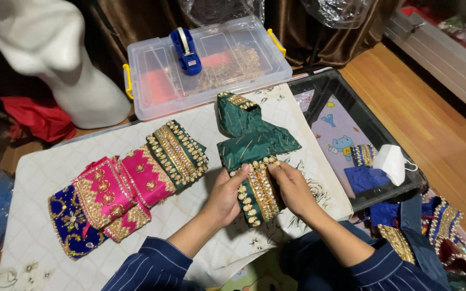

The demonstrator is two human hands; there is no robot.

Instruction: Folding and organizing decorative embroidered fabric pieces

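A green embroidered garment piece lies near the middle of the white cloth-covered surface, its gold beaded band toward the near edge. The left hand pinches that band from its left side, fingers closed on it; the right hand grips it from the right, fingers closed on the beading too. Toward the left edge lies an overlapping row of folded pieces, green, pink and blue. Past the far edge stands a clear plastic box with a blue tape dispenser on its lid, and a white mannequin bust at the far left corner.
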